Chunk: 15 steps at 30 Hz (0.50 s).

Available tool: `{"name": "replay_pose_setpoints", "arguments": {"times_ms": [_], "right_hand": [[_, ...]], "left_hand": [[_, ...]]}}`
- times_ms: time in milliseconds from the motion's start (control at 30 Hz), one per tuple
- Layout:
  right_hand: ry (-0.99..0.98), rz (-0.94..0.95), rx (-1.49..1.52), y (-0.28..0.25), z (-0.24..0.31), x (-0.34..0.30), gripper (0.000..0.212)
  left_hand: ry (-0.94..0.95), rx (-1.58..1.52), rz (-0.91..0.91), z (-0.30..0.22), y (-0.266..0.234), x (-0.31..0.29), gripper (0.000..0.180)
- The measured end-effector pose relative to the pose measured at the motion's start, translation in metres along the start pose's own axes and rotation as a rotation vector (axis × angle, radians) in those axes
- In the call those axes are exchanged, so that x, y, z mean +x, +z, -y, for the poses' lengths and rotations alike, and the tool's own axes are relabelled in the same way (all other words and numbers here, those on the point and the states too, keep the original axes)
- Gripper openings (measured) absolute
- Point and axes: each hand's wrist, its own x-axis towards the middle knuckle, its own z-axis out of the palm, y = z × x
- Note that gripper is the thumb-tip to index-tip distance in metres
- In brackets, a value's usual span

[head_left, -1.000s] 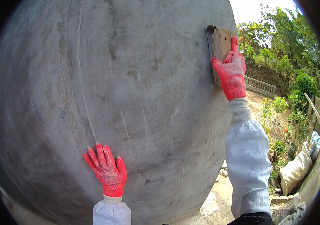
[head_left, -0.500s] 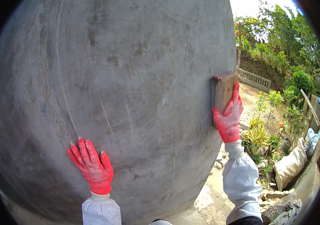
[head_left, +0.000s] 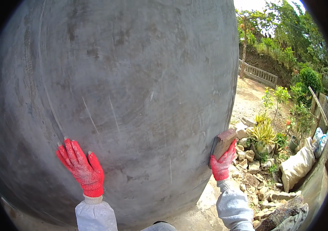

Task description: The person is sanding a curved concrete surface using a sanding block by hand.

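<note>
A large grey cement wall (head_left: pixel 144 100), bowed by the lens, fills most of the head view. It bears pale scratch lines and darker patches. My left hand (head_left: pixel 80 168), in a red glove dusted with grey, lies flat against its lower left part with the fingers spread. At the wall's right edge my right hand (head_left: pixel 222 165), gloved in red too, is closed around a block-like wooden float (head_left: pixel 224 143). The float's dark face rests against the wall, and the block is tilted. My right palm and part of the float's grip are hidden.
Right of the wall, rubble stones (head_left: pixel 254 167) lie beside a spiky yellow-green plant (head_left: pixel 263 133). A stuffed whitish sack (head_left: pixel 297 165) leans near a slanted board. Farther back stand a low balustrade (head_left: pixel 262 74) and trees.
My right hand has slid the float down along the wall's right edge, tilting it. My left hand stays flat on the wall. The view has shifted slightly to the right.
</note>
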Motion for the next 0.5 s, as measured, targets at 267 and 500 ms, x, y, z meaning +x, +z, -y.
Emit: {"name": "replay_pose_setpoints", "arguments": {"times_ms": [267, 500], "right_hand": [[-0.012, -0.095, 0.203, -0.037, 0.139, 0.316, 0.108], [0.062, -0.017, 0.144, -0.007, 0.082, 0.125, 0.117]], "left_hand": [[0.015, 0.012, -0.006, 0.004, -0.001, -0.002, 0.055], [0.021, 0.017, 0.002, 0.015, -0.01, -0.002, 0.056]]}}
